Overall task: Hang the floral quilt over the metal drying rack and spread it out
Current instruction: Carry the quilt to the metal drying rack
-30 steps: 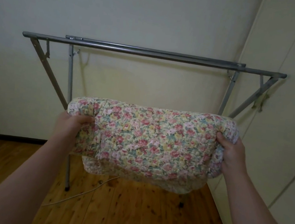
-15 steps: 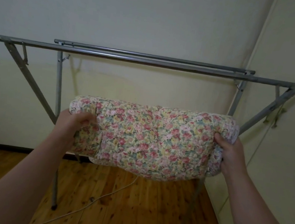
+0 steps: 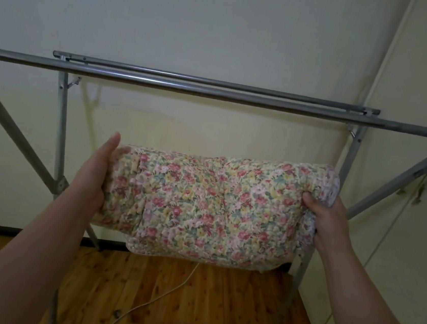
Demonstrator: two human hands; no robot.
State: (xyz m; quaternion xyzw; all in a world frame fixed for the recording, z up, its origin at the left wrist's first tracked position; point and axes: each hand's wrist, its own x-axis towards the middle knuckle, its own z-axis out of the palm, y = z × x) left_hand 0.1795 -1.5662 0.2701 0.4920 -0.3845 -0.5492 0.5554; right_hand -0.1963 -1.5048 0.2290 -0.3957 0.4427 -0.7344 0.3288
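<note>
Two hands carry the folded quilt (image 3: pixel 215 207) below the rack (image 3: pixel 215 92): the left hand (image 3: pixel 94 175) is pressed flat against its end, the right hand (image 3: pixel 329 217) is clenched on the other. Hanging is not yet begun; a lift over the bars is called for, then unfolding.

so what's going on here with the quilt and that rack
A person is holding a folded floral quilt up in front of a metal drying rack. The left hand presses flat against one end, fingers extended, while the right hand grips the other end. The quilt is a thick bundle below the rack's two top bars, which are bare, so nothing is hung or spread yet. A white cord trails across the wooden floor underneath.
</note>
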